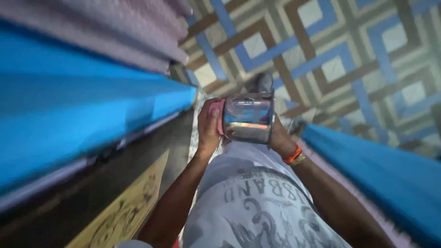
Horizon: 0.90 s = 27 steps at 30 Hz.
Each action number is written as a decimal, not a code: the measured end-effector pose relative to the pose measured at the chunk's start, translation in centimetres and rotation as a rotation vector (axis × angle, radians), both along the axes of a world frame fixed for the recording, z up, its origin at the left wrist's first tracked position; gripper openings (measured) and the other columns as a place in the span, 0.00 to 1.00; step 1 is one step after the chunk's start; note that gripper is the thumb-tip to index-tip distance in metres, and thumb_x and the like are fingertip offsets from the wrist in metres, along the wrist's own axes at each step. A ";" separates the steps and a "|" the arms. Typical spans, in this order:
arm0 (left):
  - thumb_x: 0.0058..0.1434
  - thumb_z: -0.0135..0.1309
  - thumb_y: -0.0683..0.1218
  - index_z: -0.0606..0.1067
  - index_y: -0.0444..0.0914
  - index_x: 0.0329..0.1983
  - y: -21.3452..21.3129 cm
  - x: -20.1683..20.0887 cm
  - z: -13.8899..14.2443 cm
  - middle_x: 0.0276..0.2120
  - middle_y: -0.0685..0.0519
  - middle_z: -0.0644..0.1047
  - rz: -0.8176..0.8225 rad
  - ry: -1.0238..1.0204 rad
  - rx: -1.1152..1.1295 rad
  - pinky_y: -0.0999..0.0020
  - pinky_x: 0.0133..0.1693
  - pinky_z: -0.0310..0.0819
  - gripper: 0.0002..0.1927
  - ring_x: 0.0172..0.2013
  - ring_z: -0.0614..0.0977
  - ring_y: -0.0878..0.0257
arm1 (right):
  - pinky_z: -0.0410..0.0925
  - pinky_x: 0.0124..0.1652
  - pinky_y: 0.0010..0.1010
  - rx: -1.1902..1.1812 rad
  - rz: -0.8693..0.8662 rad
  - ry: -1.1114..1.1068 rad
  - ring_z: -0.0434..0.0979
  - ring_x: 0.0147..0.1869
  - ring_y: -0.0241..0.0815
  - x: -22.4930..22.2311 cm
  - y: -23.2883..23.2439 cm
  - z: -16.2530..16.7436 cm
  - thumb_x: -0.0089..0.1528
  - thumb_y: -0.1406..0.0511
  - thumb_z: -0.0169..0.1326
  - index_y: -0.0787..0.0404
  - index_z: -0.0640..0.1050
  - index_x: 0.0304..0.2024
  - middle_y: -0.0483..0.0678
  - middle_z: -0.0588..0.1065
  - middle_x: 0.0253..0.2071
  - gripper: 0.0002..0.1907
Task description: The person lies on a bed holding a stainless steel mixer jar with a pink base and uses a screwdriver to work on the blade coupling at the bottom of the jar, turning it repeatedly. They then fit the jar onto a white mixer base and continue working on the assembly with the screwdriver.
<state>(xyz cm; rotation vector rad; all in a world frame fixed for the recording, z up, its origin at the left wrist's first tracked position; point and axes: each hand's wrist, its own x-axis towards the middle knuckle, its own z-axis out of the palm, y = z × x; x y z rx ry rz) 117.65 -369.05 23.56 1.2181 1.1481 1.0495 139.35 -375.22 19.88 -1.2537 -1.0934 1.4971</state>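
A: What are the hands on?

B: A shiny steel cup [248,118], held up in front of the person's chest, above a grey printed shirt [257,202]. It lies on its side with its round face turned toward the camera.

A: Left hand?

B: The left hand [209,128] has its fingers curled and pressed against the cup's left side, with a small pink thing [216,110] squeezed between the palm and the metal. It is too blurred to say what that pink thing is.

A: And the right?

B: The right hand [278,138] is mostly hidden behind the cup. It wraps the right side, touching the metal, but I cannot tell how the fingers lie. An orange band [292,155] sits on that wrist.

A: Around them?

B: A bright blue surface [82,105] runs along the left, with pale pink folded cloth [119,27] above it. Another blue surface [381,174] lies on the right. Beyond the cup is a tiled floor [330,50] of blue, brown and pale squares. At lower left a yellow patterned panel [128,211] lies on a dark strip.
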 end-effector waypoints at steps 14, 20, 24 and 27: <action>0.76 0.40 0.61 0.74 0.31 0.55 40.6 10.6 -0.7 0.47 0.51 0.76 0.249 -0.228 0.026 0.71 0.54 0.69 0.29 0.49 0.76 0.65 | 0.72 0.60 0.35 0.133 0.257 -0.132 0.79 0.61 0.43 11.4 47.2 4.8 0.65 0.60 0.57 0.69 0.77 0.60 0.54 0.81 0.57 0.24; 0.74 0.42 0.58 0.73 0.30 0.60 61.6 10.1 -3.9 0.44 0.47 0.78 0.335 -0.470 -0.096 0.72 0.43 0.69 0.28 0.41 0.76 0.64 | 0.69 0.58 0.33 -0.068 0.362 -0.170 0.74 0.62 0.42 11.5 70.6 2.5 0.60 0.62 0.61 0.69 0.71 0.63 0.54 0.76 0.59 0.31; 0.75 0.42 0.55 0.69 0.32 0.60 73.5 7.5 -2.2 0.45 0.52 0.74 0.357 -0.481 -0.176 0.73 0.47 0.74 0.24 0.45 0.76 0.67 | 0.73 0.57 0.33 -0.006 0.242 -0.296 0.77 0.59 0.44 8.1 82.1 3.7 0.61 0.63 0.65 0.65 0.67 0.65 0.50 0.77 0.57 0.34; 0.72 0.41 0.56 0.69 0.34 0.60 82.5 5.9 -0.6 0.42 0.52 0.74 0.374 -0.337 -0.124 0.72 0.39 0.79 0.24 0.41 0.78 0.66 | 0.72 0.59 0.34 -0.170 0.288 0.222 0.76 0.63 0.43 6.3 91.3 6.8 0.60 0.64 0.64 0.63 0.66 0.68 0.48 0.75 0.61 0.36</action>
